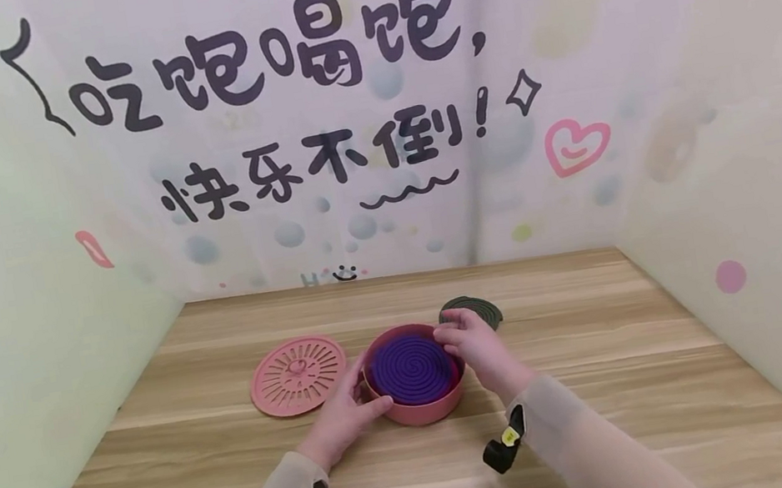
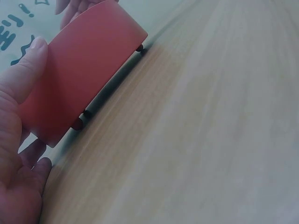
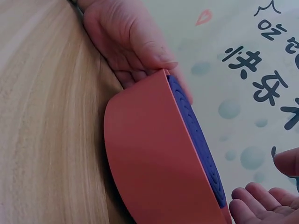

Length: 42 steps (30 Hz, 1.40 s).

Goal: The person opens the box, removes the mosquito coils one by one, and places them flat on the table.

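Observation:
A round pink mosquito coil holder [image 1: 424, 414] stands on small feet, with a purple-blue mosquito coil [image 1: 413, 369] lying inside it, close to the rim. My left hand [image 1: 342, 422] grips the holder's left side, thumb [image 2: 29, 65] along the outer wall and fingers round behind. At the right rim hovers my right hand [image 1: 481, 350]; the right wrist view shows its fingers [image 3: 261, 201] loosely bent, thumb apart, nothing between them. Past that hand lies a dark green coil [image 1: 475, 311] on the table, partly hidden by the fingers.
The slotted pink lid [image 1: 299, 376] lies left of the holder, near my left hand. Wood-grain table [image 1: 647, 383] runs back to a printed wall [image 1: 389, 227], with pale walls on both sides.

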Each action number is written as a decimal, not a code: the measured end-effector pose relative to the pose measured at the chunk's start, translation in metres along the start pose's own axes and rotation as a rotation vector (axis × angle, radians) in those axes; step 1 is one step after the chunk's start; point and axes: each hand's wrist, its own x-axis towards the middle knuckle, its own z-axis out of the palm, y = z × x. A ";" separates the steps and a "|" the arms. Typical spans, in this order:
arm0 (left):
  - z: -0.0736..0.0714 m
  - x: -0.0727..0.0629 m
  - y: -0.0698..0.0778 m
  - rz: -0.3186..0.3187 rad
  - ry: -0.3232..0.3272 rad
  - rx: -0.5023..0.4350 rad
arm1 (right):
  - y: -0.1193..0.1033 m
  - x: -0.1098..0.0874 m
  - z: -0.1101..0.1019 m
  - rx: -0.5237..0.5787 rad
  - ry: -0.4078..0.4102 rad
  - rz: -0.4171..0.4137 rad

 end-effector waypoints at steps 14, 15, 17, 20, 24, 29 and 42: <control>0.000 -0.003 0.003 -0.004 0.012 -0.002 | 0.008 0.006 0.006 -0.147 0.004 -0.025; 0.000 -0.003 0.003 -0.004 0.012 -0.001 | 0.008 0.006 0.006 -0.159 0.002 -0.023; 0.000 -0.002 0.002 0.002 0.012 0.005 | 0.009 0.006 0.006 -0.192 -0.009 -0.024; 0.000 -0.001 0.001 0.003 0.012 0.011 | 0.010 0.007 0.006 -0.244 -0.015 -0.028; 0.000 -0.001 0.001 -0.009 0.020 0.021 | 0.011 0.008 0.007 -0.294 -0.013 -0.026; 0.001 -0.001 0.001 -0.013 0.024 0.025 | 0.011 0.007 0.008 -0.318 -0.017 -0.020; 0.001 0.000 0.000 -0.017 0.022 0.020 | 0.010 0.003 0.009 -0.346 -0.017 -0.014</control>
